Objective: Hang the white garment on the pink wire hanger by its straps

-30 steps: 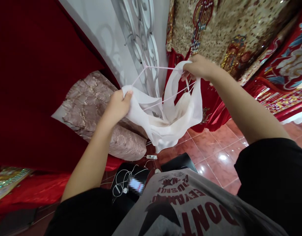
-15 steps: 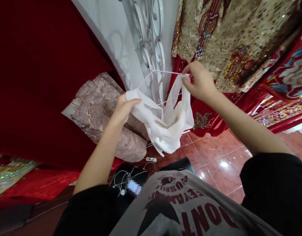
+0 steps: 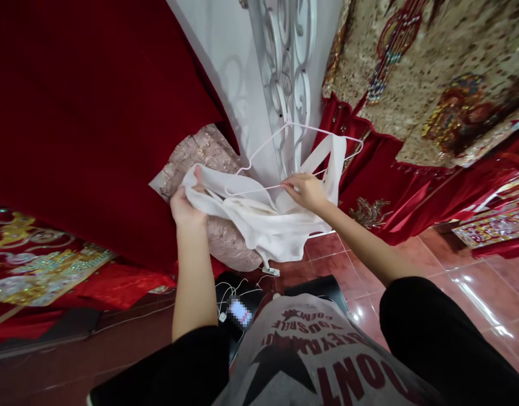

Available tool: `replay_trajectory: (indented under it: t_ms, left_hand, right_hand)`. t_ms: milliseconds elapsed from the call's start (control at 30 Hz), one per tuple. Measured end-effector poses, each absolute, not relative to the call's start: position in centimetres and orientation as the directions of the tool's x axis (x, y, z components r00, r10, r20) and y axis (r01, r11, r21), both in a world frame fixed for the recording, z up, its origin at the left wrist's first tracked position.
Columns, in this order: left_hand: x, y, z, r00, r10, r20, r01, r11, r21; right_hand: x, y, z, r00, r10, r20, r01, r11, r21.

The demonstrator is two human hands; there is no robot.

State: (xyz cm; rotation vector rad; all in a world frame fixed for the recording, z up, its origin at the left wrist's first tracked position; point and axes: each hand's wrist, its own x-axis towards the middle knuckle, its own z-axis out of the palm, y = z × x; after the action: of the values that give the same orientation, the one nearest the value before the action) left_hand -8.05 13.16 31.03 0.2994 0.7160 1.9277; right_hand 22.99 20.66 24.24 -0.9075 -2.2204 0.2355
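Note:
A thin pale pink hanger [image 3: 314, 129] hangs by the white scrollwork metal stand. White cloth, a soft sleeveless-looking garment [image 3: 280, 231], drapes below it, with one strap looped over the hanger's right arm. My left hand [image 3: 189, 206] grips the garment's other upper edge, pulled out left of the hanger's bare left end. My right hand [image 3: 305, 192] pinches the hanger's lower bar near its middle, in front of the cloth. The tips of the right fingers touch the wire.
Behind the hanger rises the white metal stand [image 3: 301, 96]. Dark red cloth [image 3: 94, 113] fills the left, with a pink crinkled fabric [image 3: 234, 242] beside it. Gold sequinned garments [image 3: 445, 62] hang right. A phone [image 3: 240, 313] with white cables lies below, above red floor tiles [image 3: 369, 270].
My left hand has drawn the garment's left side off the hanger's end, leftward and down. My right hand has left the right strap and moved to the lower bar. The view has shifted.

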Motion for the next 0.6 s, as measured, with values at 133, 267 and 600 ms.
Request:
replay_trajectory:
  t_ms: [133, 267, 600]
  left_hand:
    - [-7.5, 9.2, 28.3, -0.350, 0.893, -0.283, -0.828, -0.153, 0.540]
    - [-3.3, 7.6, 27.1, -0.246, 0.955, -0.167, -0.757, -0.082, 0.649]
    - [3.8, 9.4, 29.0, -0.349, 0.925, -0.149, -0.745, -0.178, 0.642]
  right_hand:
    - [22.0, 19.6, 24.1, -0.477, 0.644, 0.599, 0.443, 0.764, -0.469]
    - [20.7, 18.7, 24.1, -0.420, 0.651, 0.633, 0.375, 0.759, -0.532]
    - [24.8, 18.7, 23.8, 0.105, 0.626, 0.773, 0.523, 0.626, -0.579]
